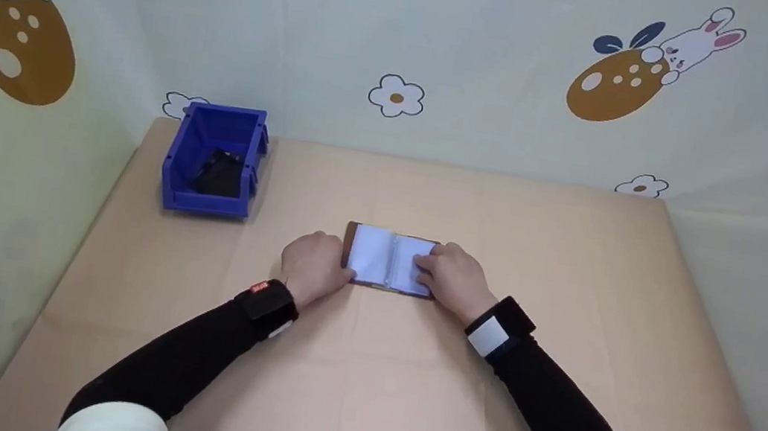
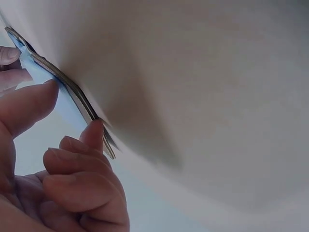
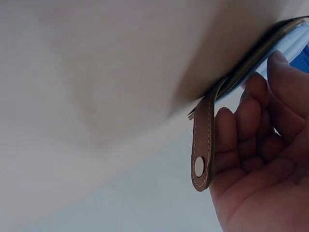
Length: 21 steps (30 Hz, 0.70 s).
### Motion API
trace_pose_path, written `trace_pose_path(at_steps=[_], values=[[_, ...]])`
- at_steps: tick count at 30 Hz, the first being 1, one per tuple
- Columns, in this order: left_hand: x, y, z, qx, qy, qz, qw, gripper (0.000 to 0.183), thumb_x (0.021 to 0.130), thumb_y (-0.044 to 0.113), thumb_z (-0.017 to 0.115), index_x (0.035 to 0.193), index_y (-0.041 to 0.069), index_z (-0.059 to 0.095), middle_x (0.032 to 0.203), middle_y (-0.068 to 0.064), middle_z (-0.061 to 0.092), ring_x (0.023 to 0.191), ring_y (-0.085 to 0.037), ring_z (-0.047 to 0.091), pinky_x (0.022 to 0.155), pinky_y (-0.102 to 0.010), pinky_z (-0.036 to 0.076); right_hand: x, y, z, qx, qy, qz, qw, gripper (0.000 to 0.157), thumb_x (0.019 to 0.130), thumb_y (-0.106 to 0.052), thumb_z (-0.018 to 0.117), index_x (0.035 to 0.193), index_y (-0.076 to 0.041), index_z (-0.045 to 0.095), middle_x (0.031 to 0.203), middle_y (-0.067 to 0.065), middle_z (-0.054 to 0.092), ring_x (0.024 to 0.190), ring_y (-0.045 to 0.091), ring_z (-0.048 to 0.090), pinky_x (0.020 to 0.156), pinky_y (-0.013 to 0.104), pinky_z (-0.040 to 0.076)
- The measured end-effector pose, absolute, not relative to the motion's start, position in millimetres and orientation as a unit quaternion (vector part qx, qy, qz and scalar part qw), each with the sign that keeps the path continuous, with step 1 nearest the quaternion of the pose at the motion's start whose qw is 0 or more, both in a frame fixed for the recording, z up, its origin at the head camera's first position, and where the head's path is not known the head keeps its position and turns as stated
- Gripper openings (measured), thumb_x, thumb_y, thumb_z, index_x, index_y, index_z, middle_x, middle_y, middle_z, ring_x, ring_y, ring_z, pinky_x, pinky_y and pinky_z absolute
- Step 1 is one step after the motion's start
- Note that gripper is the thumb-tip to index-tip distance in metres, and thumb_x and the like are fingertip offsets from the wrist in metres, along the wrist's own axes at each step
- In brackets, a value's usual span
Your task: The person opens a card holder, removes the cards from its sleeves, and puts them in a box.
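A small brown leather card holder [image 1: 372,255] with pale, translucent-looking pages lies spread open, low over the table. My left hand [image 1: 314,266] grips its left side, with the thumb at the lower left corner; the left wrist view shows the fingers [image 2: 82,188] curled at the cover's edge. On the other side, my right hand [image 1: 459,279] holds the right edge, its thumb over the page. A strap [image 3: 203,145] with a round metal snap hangs from the cover beside the right fingers. What lies under the card holder is hidden.
A blue plastic bin [image 1: 205,204] with dark items [image 1: 222,176] inside stands at the table's back left. The tan-covered table [image 1: 403,399] meets patterned cloth walls [image 1: 496,58] at the back and sides.
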State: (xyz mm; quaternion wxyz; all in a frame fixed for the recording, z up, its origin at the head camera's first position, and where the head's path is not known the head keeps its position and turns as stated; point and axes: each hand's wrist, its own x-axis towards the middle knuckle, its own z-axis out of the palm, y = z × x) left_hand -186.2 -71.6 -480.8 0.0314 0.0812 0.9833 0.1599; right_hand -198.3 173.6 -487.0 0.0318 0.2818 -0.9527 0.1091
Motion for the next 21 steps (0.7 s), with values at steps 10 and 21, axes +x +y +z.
trace_pose_path(at_steps=[10, 21], values=[[-182.7, -67.5, -479.9, 0.095, 0.983, 0.157, 0.031, 0.029, 0.080, 0.029, 0.076, 0.068, 0.007, 0.062, 0.069, -0.007, 0.058, 0.063, -0.022, 0.057, 0.053, -0.042, 0.048, -200.3, 177.3, -488.9, 0.285, -0.952, 0.105, 0.046, 0.018, 0.086, -0.008, 0.074, 0.104, -0.009, 0.077, 0.085, 0.008, 0.064, 0.078, 0.025, 0.056, 0.069, 0.038, 0.049], [-196.2, -69.0, -448.1, 0.062, 0.984, 0.161, -0.041, 0.037, 0.088, 0.036, 0.070, 0.068, 0.007, 0.058, 0.075, -0.010, 0.058, 0.066, -0.025, 0.059, 0.052, -0.041, 0.048, -209.0, 185.5, -469.0, 0.234, -0.958, 0.147, 0.073, 0.023, 0.088, -0.008, 0.073, 0.110, -0.004, 0.075, 0.089, 0.010, 0.066, 0.085, 0.027, 0.058, 0.075, 0.038, 0.050]])
